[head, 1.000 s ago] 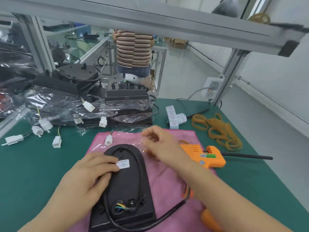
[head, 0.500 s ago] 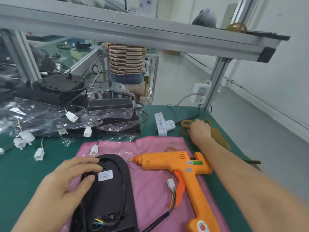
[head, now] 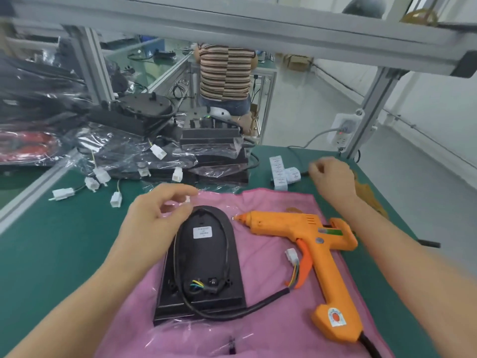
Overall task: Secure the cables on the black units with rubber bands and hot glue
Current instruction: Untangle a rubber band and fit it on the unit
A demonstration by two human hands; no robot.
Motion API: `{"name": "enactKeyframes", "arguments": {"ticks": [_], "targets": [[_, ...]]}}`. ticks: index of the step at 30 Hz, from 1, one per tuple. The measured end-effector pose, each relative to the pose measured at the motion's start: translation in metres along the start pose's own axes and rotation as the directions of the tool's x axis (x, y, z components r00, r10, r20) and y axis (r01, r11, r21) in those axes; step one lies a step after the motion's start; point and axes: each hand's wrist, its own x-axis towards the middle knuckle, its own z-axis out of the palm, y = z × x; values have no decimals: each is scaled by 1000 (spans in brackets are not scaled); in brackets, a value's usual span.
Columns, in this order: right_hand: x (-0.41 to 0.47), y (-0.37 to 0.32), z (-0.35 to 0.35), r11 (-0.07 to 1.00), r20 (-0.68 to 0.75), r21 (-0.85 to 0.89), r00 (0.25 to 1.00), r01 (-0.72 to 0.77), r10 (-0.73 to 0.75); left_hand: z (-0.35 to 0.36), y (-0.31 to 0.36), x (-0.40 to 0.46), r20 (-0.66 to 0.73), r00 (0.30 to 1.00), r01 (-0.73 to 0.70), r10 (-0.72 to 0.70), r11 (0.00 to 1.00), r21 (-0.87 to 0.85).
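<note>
Reaching right hand [head: 331, 178] back off the rubber bands [head: 367, 195] — grip unclear (blurred); our left hand [head: 154, 218], loosely curled and empty, lifted off the black unit [head: 204, 257] — banding comes next.

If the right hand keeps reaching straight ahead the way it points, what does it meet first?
Probably the black cord lying on the green mat just past the right hand, with the folded white label strip right beyond it. Depth is uncertain.

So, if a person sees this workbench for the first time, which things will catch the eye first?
Most striking is the orange hot glue gun, lying on its side on the pink cloth at centre right. Just left of it on the same cloth lies a black unit with its cable looped around it. The left hand hovers at the unit's far end, while the right hand reaches toward the rubber bands at the table's right edge.
</note>
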Motion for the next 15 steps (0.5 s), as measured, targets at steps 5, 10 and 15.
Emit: {"name": "enactKeyframes", "arguments": {"ticks": [5,10,15], "targets": [[-68,-99,-26,586,363,781,920,-216,-145,29,26,20,185,977,153,-105,949,-275],[-111,-122,-22,354,488,856,815,-377,-312,37,31,21,247,968,111,-33,944,-310],[-115,-116,-30,-142,364,846,752,-513,-549,37,32,15,201,980,62,9,935,-348]]}}
